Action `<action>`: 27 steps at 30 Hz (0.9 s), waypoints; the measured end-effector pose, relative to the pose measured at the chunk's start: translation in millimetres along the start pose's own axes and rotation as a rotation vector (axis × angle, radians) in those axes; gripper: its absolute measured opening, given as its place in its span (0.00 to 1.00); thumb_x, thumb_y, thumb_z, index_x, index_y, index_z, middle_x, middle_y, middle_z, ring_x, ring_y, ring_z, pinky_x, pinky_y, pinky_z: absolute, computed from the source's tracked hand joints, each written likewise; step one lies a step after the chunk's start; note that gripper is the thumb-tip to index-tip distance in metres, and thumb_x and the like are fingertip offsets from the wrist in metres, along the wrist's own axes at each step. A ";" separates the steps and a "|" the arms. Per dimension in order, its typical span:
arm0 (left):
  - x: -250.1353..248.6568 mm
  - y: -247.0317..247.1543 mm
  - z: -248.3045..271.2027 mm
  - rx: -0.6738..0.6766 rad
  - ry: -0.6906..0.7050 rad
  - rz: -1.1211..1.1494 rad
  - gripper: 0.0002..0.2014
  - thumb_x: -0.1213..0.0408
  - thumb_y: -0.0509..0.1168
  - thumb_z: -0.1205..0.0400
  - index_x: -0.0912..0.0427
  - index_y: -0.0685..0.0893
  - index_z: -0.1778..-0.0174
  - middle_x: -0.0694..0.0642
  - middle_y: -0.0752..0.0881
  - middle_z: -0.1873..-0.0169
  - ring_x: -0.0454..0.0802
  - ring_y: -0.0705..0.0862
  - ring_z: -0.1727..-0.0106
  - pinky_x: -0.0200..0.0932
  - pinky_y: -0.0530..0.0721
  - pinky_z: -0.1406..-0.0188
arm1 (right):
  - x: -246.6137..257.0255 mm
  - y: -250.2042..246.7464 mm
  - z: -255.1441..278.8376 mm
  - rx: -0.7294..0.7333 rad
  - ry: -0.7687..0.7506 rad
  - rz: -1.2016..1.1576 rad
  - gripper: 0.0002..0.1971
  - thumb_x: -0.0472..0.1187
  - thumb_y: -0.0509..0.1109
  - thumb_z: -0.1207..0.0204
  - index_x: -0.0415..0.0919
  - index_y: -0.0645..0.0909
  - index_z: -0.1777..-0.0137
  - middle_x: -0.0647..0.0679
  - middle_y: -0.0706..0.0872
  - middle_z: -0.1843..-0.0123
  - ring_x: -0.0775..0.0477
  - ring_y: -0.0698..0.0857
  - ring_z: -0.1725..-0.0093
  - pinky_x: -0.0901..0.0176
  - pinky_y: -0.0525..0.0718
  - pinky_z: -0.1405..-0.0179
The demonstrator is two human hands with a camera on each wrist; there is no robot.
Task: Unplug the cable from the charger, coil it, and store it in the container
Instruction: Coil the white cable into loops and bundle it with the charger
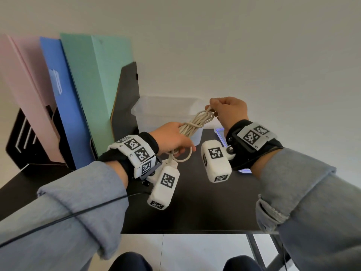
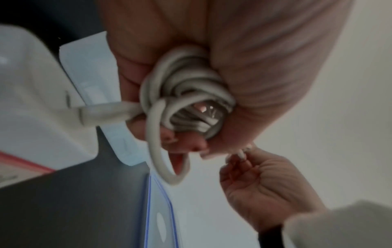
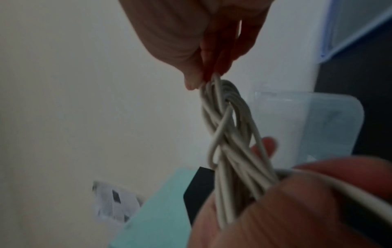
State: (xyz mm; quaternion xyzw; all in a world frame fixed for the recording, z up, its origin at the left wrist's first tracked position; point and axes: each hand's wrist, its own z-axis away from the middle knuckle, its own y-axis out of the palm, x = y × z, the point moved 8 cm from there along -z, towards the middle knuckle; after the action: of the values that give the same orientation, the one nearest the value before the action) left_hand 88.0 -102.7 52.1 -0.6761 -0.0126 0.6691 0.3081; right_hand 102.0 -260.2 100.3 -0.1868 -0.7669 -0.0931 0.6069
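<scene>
Both hands are up over the black table, sharing one bundle of pale cable. The left hand has its fingers wrapped round the lower end of the coil, clenched on the gathered strands, with one loose loop hanging out below the palm; from the left wrist view the strands sit bunched inside the curled fingers and a thicker plug end sticks out sideways. The right hand pinches the upper end of the bundle between thumb and fingertips, the rest of its fingers folded in. Between the two hands the coil runs taut and slanted, one strand crossing over the others. It hangs just in front of a clear plastic container that stands on the table at the wall, not inside it. To the left stand pink, blue and green folders in a black rack. The wrist bands carry black-and-white square code patterns; tiny characters beside them are too small to read. A blue-edged thing lies mostly hidden behind the right wrist. Both wrist views are blurred.
</scene>
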 end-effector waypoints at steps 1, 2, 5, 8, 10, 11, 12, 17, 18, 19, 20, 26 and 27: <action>-0.7 1.3 1.1 0.018 0.002 0.034 0.13 0.75 0.65 0.23 0.66 0.77 0.43 0.58 0.86 0.69 0.44 0.76 0.82 0.36 0.77 0.81 | -3.6 -3.3 -1.7 -0.023 0.051 -0.036 0.14 0.35 0.67 0.24 0.43 0.82 0.72 0.48 0.88 0.67 0.52 0.80 0.70 0.61 0.80 0.62; -1.2 2.1 2.5 0.032 0.004 0.070 0.11 0.76 0.63 0.22 0.67 0.77 0.44 0.59 0.87 0.68 0.45 0.75 0.82 0.37 0.76 0.81 | -7.2 -6.1 -4.0 -0.042 0.112 -0.068 0.14 0.33 0.67 0.25 0.41 0.83 0.73 0.47 0.87 0.67 0.53 0.76 0.73 0.63 0.77 0.66; -2.1 4.7 6.2 0.071 0.007 0.117 0.05 0.77 0.60 0.21 0.65 0.77 0.52 0.60 0.85 0.69 0.45 0.72 0.81 0.37 0.74 0.79 | -20.0 -10.0 -9.9 -0.048 0.289 -0.080 0.26 0.33 0.68 0.27 0.40 0.82 0.89 0.43 0.86 0.65 0.51 0.70 0.75 0.61 0.73 0.63; -3.5 4.2 8.1 0.075 0.009 0.084 0.04 0.76 0.61 0.20 0.64 0.77 0.56 0.60 0.83 0.69 0.45 0.71 0.80 0.37 0.73 0.80 | -29.0 -6.8 -5.8 -0.022 0.367 -0.117 0.26 0.35 0.68 0.25 0.37 0.82 0.88 0.40 0.85 0.61 0.51 0.70 0.75 0.59 0.72 0.64; -3.8 -1.5 8.6 0.042 0.023 0.017 0.03 0.75 0.62 0.21 0.64 0.78 0.55 0.59 0.84 0.70 0.45 0.72 0.81 0.37 0.73 0.80 | -27.6 -1.5 -1.1 0.017 0.389 -0.249 0.15 0.36 0.68 0.23 0.35 0.82 0.72 0.42 0.86 0.62 0.52 0.72 0.73 0.63 0.73 0.70; -3.6 -4.9 8.7 0.023 0.031 -0.016 0.03 0.74 0.62 0.21 0.64 0.78 0.55 0.59 0.84 0.70 0.45 0.72 0.81 0.38 0.73 0.80 | -26.7 1.9 1.3 0.072 0.399 -0.261 0.11 0.39 0.68 0.22 0.35 0.82 0.64 0.44 0.86 0.61 0.53 0.74 0.70 0.64 0.75 0.70; -3.9 -7.7 8.8 0.006 0.039 -0.041 0.03 0.73 0.63 0.21 0.64 0.79 0.54 0.58 0.85 0.70 0.44 0.72 0.82 0.38 0.73 0.80 | -25.7 6.2 4.1 0.157 0.415 -0.210 0.11 0.46 0.68 0.22 0.37 0.81 0.57 0.46 0.86 0.59 0.52 0.76 0.66 0.63 0.77 0.70; -6.4 -13.5 5.8 -0.064 0.060 -0.042 0.09 0.72 0.67 0.24 0.64 0.79 0.49 0.59 0.86 0.68 0.45 0.74 0.83 0.39 0.74 0.80 | -16.3 37.3 29.0 0.529 0.438 -0.012 0.16 0.55 0.69 0.25 0.41 0.78 0.54 0.44 0.85 0.60 0.51 0.79 0.71 0.67 0.77 0.84; -6.9 -12.9 5.1 -0.072 0.066 -0.066 0.12 0.70 0.70 0.25 0.63 0.78 0.48 0.59 0.85 0.68 0.46 0.76 0.81 0.39 0.76 0.79 | -10.4 39.1 28.1 0.508 0.385 -0.018 0.10 0.48 0.68 0.23 0.40 0.77 0.57 0.43 0.83 0.63 0.51 0.79 0.74 0.68 0.76 0.85; -7.3 -11.6 4.8 -0.077 0.077 -0.085 0.16 0.67 0.72 0.27 0.62 0.76 0.47 0.58 0.85 0.67 0.47 0.78 0.78 0.40 0.78 0.77 | -4.5 39.7 25.8 0.476 0.334 -0.039 0.08 0.41 0.67 0.21 0.40 0.76 0.60 0.42 0.82 0.65 0.52 0.79 0.76 0.68 0.76 0.85; -7.2 -10.5 5.1 -0.079 0.089 -0.082 0.19 0.65 0.74 0.28 0.61 0.75 0.44 0.57 0.84 0.65 0.48 0.81 0.74 0.40 0.80 0.74 | 1.2 39.6 23.8 0.457 0.291 -0.056 0.07 0.38 0.66 0.21 0.39 0.76 0.60 0.42 0.82 0.66 0.52 0.80 0.75 0.68 0.78 0.84; -13.8 -13.1 14.9 0.014 0.313 0.134 0.42 0.34 0.73 0.41 0.57 0.76 0.37 0.57 0.85 0.45 0.40 0.86 0.53 0.35 0.84 0.54 | 39.8 34.8 23.7 0.481 0.062 -0.004 0.05 0.36 0.65 0.21 0.38 0.81 0.57 0.42 0.86 0.64 0.50 0.84 0.69 0.67 0.83 0.78; -13.7 -13.2 16.5 0.038 0.352 0.124 0.45 0.29 0.72 0.45 0.56 0.77 0.39 0.56 0.84 0.45 0.40 0.85 0.50 0.36 0.82 0.50 | 48.4 32.8 23.2 0.469 0.025 -0.002 0.05 0.36 0.65 0.21 0.39 0.82 0.58 0.42 0.86 0.64 0.49 0.84 0.70 0.67 0.83 0.78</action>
State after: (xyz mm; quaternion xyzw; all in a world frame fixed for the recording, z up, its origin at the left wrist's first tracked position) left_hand 76.7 -91.3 71.5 -0.7763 0.0957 0.5583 0.2766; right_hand 84.9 -213.2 138.6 -0.0388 -0.7602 0.0846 0.6430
